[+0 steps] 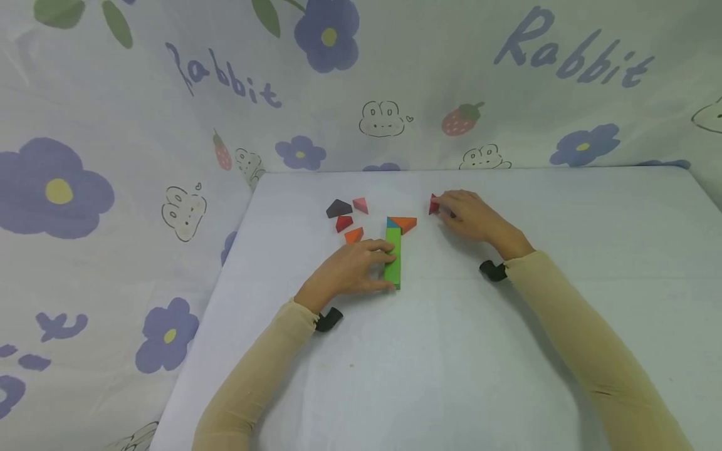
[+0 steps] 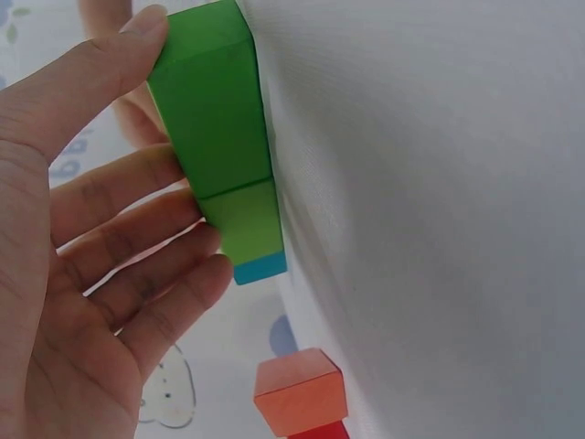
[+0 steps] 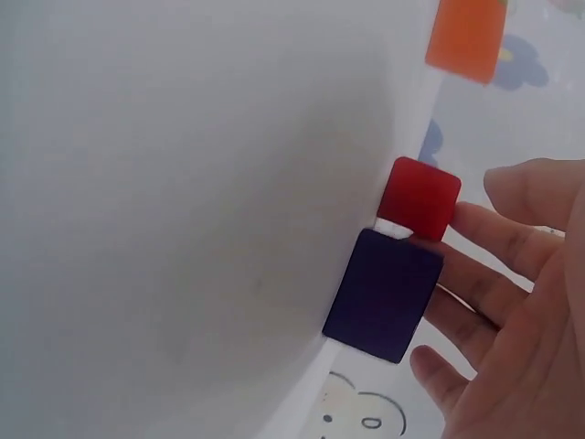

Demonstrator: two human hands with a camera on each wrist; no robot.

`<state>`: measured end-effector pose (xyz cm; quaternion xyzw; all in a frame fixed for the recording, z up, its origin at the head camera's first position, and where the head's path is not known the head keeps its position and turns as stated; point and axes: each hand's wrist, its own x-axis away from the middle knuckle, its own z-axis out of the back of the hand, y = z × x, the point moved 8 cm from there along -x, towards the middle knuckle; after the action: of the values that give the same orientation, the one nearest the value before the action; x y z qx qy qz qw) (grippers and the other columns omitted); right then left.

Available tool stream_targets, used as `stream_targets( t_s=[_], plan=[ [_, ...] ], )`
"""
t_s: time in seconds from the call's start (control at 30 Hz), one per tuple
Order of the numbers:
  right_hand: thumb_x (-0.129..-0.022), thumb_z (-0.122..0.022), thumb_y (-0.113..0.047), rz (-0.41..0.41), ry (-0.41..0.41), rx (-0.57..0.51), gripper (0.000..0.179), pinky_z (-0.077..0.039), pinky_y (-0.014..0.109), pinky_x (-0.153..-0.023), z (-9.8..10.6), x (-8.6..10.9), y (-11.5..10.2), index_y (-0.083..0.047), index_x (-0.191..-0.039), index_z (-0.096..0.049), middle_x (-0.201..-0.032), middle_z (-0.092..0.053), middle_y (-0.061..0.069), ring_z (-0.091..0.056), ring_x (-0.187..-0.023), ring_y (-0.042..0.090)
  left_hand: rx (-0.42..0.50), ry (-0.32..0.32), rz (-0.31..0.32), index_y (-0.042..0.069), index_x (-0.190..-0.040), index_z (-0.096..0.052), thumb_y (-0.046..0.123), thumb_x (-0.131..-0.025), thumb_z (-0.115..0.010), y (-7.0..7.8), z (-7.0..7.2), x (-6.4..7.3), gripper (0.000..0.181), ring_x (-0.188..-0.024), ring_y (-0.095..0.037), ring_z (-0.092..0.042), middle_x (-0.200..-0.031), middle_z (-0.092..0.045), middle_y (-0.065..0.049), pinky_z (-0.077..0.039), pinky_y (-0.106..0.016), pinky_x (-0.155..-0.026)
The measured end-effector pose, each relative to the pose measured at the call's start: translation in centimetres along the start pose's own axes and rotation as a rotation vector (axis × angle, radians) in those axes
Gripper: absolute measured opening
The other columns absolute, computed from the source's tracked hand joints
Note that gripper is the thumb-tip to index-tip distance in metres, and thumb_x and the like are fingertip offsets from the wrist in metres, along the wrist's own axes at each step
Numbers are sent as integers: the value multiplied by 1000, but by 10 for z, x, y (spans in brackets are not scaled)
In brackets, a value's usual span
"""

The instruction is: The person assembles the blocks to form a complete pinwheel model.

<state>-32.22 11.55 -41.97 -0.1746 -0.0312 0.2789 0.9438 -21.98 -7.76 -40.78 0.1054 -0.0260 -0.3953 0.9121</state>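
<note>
My left hand (image 1: 361, 266) lies beside a column of green blocks (image 1: 393, 269). In the left wrist view its thumb touches the near end of a dark green block (image 2: 219, 114), and the fingertips rest along the side, down to a light green block (image 2: 247, 224). A blue triangular block (image 1: 390, 223) caps the column's far end, with an orange triangular block (image 1: 406, 223) against it. My right hand (image 1: 470, 216) is at a red block (image 1: 433, 205). In the right wrist view its fingers reach behind that block and a dark purple block (image 3: 384, 297), while the thumb stands apart.
Left of the column lie a dark grey block (image 1: 339, 208), a pink triangular block (image 1: 360, 205), another red block (image 1: 344, 223) and another orange block (image 1: 354, 235). The white tabletop (image 1: 429, 363) meets a patterned cloth (image 1: 417, 75) at the back and left.
</note>
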Motion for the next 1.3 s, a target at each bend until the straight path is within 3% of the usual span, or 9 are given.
stream_targets(
  t_s=[0.13, 0.37, 0.7, 1.03, 1.3],
  plan=[
    [-97, -54, -15, -12, 7, 11, 46, -28, 55, -116, 0, 0, -2, -7, -143, -49, -139, -54, 17, -45, -132, 35, 2, 4, -7, 16, -126, -68, 50, -78, -78, 0, 0, 0, 60, -127, -16, -56, -135, -60, 1, -51, -30, -100],
    [-98, -51, -12, -12, -2, -10, 43, -23, 55, -118, 0, 0, 0, -7, -141, -51, -152, -43, 13, -33, -144, 34, 10, 20, -16, 16, -126, -68, 49, -78, -79, 0, 0, 0, 59, -125, -15, -57, -134, -61, 2, -51, -29, -99],
    [-97, -53, -11, -27, -74, 38, 52, -23, 56, -118, -6, 4, -7, -7, -148, -43, -145, -50, 16, -39, -139, 36, 13, 24, -16, 16, -125, -69, 50, -78, -79, 1, 2, 0, 59, -125, -15, -57, -133, -61, 2, -52, -29, -99],
    [-96, -56, -13, 36, -64, 50, 56, -26, 58, -116, -12, -4, -28, -8, -149, -40, -142, -54, 17, -42, -135, 38, 12, 20, -10, 16, -125, -69, 49, -78, -79, -1, 2, 2, 59, -125, -16, -57, -133, -61, 1, -52, -30, -99],
    [-97, -55, -14, 21, -33, 32, 49, -32, 57, -113, -8, -6, -22, -10, -146, -47, -141, -53, 16, -45, -134, 35, 20, 8, -11, 15, -126, -68, 51, -77, -79, 0, 1, 0, 61, -126, -17, -56, -135, -60, 0, -51, -31, -101]
  ],
)
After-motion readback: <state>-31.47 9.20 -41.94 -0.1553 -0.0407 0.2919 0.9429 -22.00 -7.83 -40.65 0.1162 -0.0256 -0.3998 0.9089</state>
